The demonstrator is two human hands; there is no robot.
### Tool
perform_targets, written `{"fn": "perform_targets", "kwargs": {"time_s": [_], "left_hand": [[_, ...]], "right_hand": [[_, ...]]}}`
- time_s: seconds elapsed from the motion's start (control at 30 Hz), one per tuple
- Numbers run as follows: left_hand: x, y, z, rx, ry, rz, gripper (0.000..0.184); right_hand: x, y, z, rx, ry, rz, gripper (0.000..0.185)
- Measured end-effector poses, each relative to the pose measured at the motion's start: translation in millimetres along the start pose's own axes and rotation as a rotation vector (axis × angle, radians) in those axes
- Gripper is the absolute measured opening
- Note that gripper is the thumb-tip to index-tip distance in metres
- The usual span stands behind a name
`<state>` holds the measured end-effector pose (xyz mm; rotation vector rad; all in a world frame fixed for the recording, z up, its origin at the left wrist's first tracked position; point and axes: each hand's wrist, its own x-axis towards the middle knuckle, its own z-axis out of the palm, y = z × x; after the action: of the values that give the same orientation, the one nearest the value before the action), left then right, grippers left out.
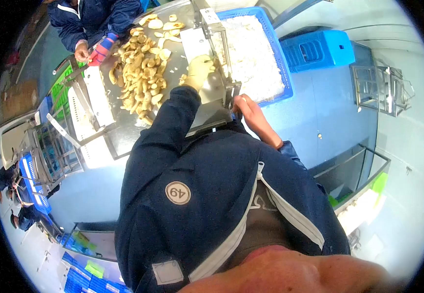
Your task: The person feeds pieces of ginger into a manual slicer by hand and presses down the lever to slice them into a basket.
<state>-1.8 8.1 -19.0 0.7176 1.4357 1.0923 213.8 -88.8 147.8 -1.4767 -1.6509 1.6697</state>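
My left hand [200, 72], in a pale yellow glove, rests over the metal cutting device [212, 90] at the table's near edge. Its fingers look curled; what lies under them is hidden. My bare right hand [251, 113] is closed around an upright metal handle [236, 97] on the device's right side. Left of the device, a large heap of curved, yellowish-brown pieces [143, 71] covers the steel table [176, 53]. Several paler cut pieces [156, 23] lie at the far end. Right of the device, a blue basket [288, 80] holds a mass of fine white bits [251, 53].
Across the table a co-worker in a dark jacket [94, 22] has a pink-and-blue glove [103, 48] near a second metal device [87, 97]. A blue plastic stool [317, 51] stands beyond the basket. Metal frames [385, 90] stand at right, and stacked racks [55, 146] at left.
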Motion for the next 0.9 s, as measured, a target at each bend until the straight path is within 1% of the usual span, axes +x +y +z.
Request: {"fn": "perform_targets", "kwargs": {"time_s": [0.07,0.1,0.2,0.23,0.27,0.37,0.43,0.53,0.57,0.63,0.67,0.7,0.73,0.8,0.83,0.87,0.9], "left_hand": [[5.9,-3.5,4.3,0.003,0.058,-0.075,0.019],[2.9,1.0,6.1,0.102,0.072,-0.049,0.016],[-4.3,1.8,3.6,0.108,0.008,0.02,0.013],[-7.3,0.2,3.9,-0.007,0.02,-0.001,0.011],[-8.7,-0.8,4.1,-0.027,0.024,-0.009,0.011],[-8.1,4.4,5.7,-0.071,0.035,-0.023,0.011],[-4.1,0.5,4.7,-0.074,0.042,-0.035,0.009],[-2.7,-3.2,6.3,0.182,0.111,0.074,0.007],[-0.9,-3.6,4.8,0.134,0.101,0.057,0.007],[6.4,-16.3,4.1,0.037,0.07,0.019,0.009],[3.8,-12.9,5.6,0.098,0.085,0.016,0.009],[-1.3,-4.1,7.8,0.158,0.101,0.016,0.009],[-2.2,-1.7,9.2,0.219,0.117,0.017,0.009],[0.1,-2.0,6.5,0.234,0.108,0.044,0.01],[-2.2,-0.4,4.2,0.245,0.097,0.044,0.009],[-3.7,1.1,4.3,0.254,0.082,0.048,0.009],[-4.1,1.7,6.4,0.299,0.104,0.027,0.009]], "right_hand": [[2.6,-20.4,-5.2,-0.01,0.01,0.016,0.042],[5.8,-8.6,-3.8,-0.007,0.005,0.03,0.044],[5.8,29.8,4.3,0.031,-0.015,0.005,0.045],[5.9,36.0,4.6,-0.012,-0.02,-0.042,0.046],[4.6,42.6,5.0,-0.01,-0.012,-0.047,0.045],[2.9,18.1,0.8,-0.005,0.011,-0.04,0.043],[3.5,-22.7,-7.9,0.005,0.022,0.009,0.042],[12.4,-24.0,-5.4,0.061,0.037,-0.006,0.04],[12.5,-13.6,-3.2,0.057,0.041,0.006,0.039],[9.5,16.2,1.8,-0.027,0.005,-0.04,0.038],[8.8,38.6,4.6,-0.069,-0.008,-0.061,0.037],[14.3,80.1,9.4,-0.081,-0.026,-0.28,0.036],[14.3,78.3,8.8,-0.075,-0.034,-0.218,0.037],[14.6,72.0,11.0,-0.055,-0.054,-0.098,0.037],[9.6,51.9,9.2,-0.015,-0.047,-0.046,0.037],[3.6,16.8,2.7,0.024,-0.036,0.005,0.038],[0.1,-6.7,-3.3,0.06,-0.023,0.055,0.039]]}}
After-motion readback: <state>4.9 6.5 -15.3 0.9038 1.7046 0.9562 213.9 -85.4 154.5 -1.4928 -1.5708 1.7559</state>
